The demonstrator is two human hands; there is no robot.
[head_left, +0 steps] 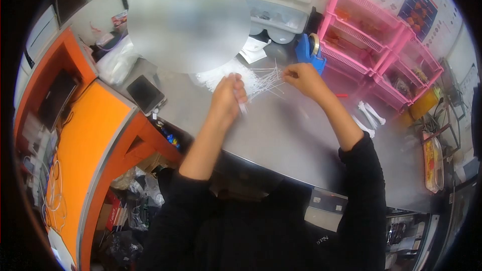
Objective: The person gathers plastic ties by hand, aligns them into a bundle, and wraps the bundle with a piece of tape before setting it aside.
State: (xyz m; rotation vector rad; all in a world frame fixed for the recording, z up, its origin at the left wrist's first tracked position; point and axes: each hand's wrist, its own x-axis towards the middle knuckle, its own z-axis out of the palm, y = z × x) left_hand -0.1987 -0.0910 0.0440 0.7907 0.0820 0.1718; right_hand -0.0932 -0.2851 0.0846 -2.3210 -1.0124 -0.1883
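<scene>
My left hand [229, 95] is closed around a small bunch of thin white strips [243, 107], whose ends stick out below the fingers. To its right, my right hand [300, 78] has its fingers pinched together at the right end of a loose pile of thin white sticks or ties [266, 81]; whatever lies between those fingertips is too small to make out. Behind my left hand a heap of small white pieces [215, 76] rests on the grey metal table [281, 140]. White bundles [370, 115] lie on the table at the right.
A blue tape dispenser [311, 54] stands behind my right hand, beside pink stacked baskets [351, 40]. A dark tablet [145, 94] and a plastic bag [117, 62] are at the left. A red object [342, 95] lies right of my right wrist. An orange desk [103, 120] adjoins.
</scene>
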